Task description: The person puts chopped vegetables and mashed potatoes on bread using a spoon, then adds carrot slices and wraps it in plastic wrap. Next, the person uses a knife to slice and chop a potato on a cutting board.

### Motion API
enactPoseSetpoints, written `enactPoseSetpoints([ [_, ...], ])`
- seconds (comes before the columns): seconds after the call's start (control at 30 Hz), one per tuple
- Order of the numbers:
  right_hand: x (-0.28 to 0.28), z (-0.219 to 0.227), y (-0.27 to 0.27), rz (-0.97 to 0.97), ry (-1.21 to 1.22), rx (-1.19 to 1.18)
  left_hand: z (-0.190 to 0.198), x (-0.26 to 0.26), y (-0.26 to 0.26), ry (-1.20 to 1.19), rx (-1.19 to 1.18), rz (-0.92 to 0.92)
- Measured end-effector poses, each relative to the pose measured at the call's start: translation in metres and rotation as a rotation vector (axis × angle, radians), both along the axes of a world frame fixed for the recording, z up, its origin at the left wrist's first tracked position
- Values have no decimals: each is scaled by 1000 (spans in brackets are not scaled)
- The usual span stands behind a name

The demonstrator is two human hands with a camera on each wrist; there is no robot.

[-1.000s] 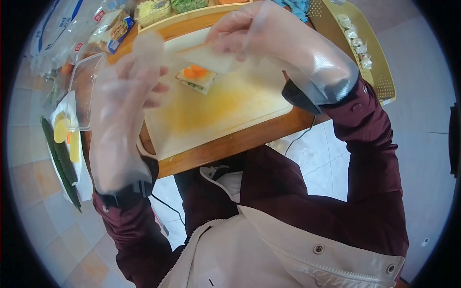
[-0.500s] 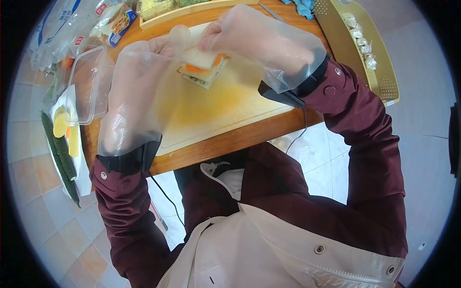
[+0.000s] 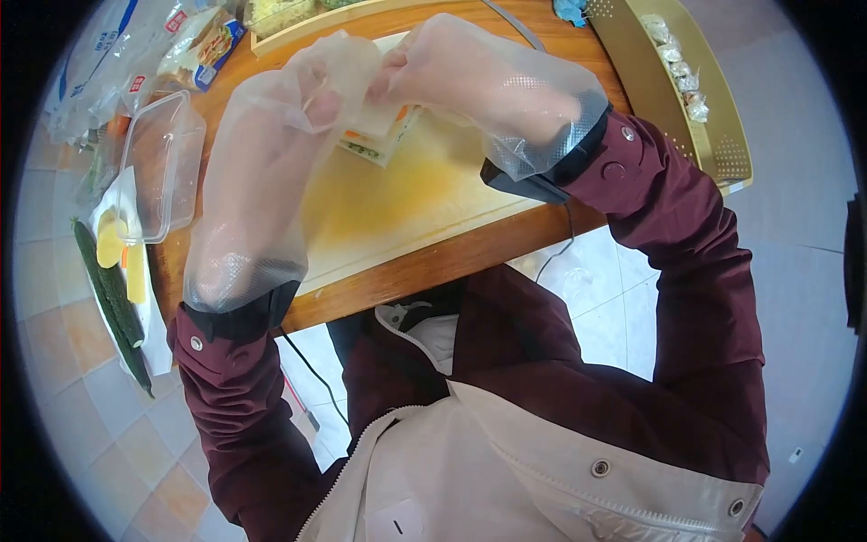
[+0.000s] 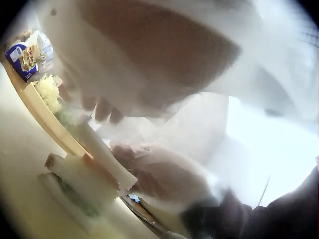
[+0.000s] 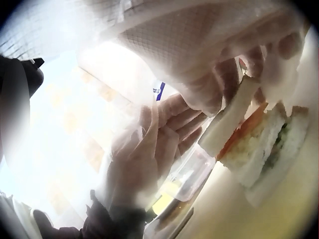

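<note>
On the white cutting board [image 3: 388,217], a layered sandwich [image 3: 368,148] shows orange slices and green filling. My right hand [image 3: 488,86], inside a loose clear plastic glove, pinches the top bread slice [image 5: 227,122], which leans over the orange layer in the right wrist view. My left hand [image 3: 262,149], gloved the same way, is beside the slice, its fingers extended toward my right hand in the right wrist view. Whether they touch the bread cannot be told. In the head view the hands and gloves hide much of the slice.
A clear plastic container [image 3: 163,167] stands left of the board, near cucumbers [image 3: 108,285] and yellow pieces [image 3: 135,271] on white paper. Behind is a wooden tray [image 3: 316,27] with shredded food. A yellow basket [image 3: 668,99] with wrapped pieces is at right, and bread packaging [image 3: 203,50] at upper left.
Both hands have come together over the sandwich. The bread slice, earlier held above and behind it, is now over its top, and more of the sandwich is covered.
</note>
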State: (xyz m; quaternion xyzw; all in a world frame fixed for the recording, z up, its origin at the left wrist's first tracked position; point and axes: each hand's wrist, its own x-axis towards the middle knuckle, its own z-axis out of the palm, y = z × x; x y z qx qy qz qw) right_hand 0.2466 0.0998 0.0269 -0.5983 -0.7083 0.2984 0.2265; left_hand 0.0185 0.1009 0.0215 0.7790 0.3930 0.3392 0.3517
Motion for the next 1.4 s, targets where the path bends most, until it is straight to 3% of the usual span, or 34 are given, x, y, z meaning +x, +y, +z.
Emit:
enactPoseSetpoints([
  [0.1,4,5,-3,1,11,-13,-3,1,-1,86,120,-56],
  [0.2,10,11,-7,-3,36,-22,7,17,-6,-147,-161,-139],
  [0.3,16,9,-10,25,82,-4,29,26,-10,-235,-97,-261],
  [0.37,20,6,-12,49,123,17,25,20,17,360,104,-215],
  [0.5,22,-5,-14,110,203,80,35,29,27,475,-100,-283],
  [0.57,21,-11,-12,138,246,110,43,41,15,298,-174,-127],
  [0.6,20,-13,-11,155,267,125,40,38,19,314,-171,-135],
  [0.67,20,-19,-8,188,310,151,33,28,27,152,-422,-128],
  [0.8,26,-18,-12,291,297,292,36,22,26,298,-337,-98],
  [0.87,23,-12,-18,348,246,388,36,32,13,58,-434,-110],
  [0.9,18,-9,-19,230,288,234,36,29,15,62,-434,-114],
  [0.93,15,-8,-20,113,329,80,34,23,20,150,-429,-131],
  [1.07,16,-13,-18,157,399,122,24,14,26,318,-342,-136],
  [1.1,14,-14,-14,146,307,149,23,12,26,321,-342,-137],
  [1.13,15,-18,-10,135,214,177,23,11,26,334,-359,-31],
  [1.2,15,-27,-7,153,272,229,28,8,20,348,-374,75],
  [1.27,15,-26,-7,175,332,282,45,8,4,459,-88,-16],
  [1.3,15,-22,-8,172,319,247,44,1,-2,463,-86,-15],
  [1.37,16,-21,-9,172,310,213,29,-19,-14,322,-47,85],
  [1.4,17,-22,-7,198,289,257,15,-33,-21,324,-27,229],
])
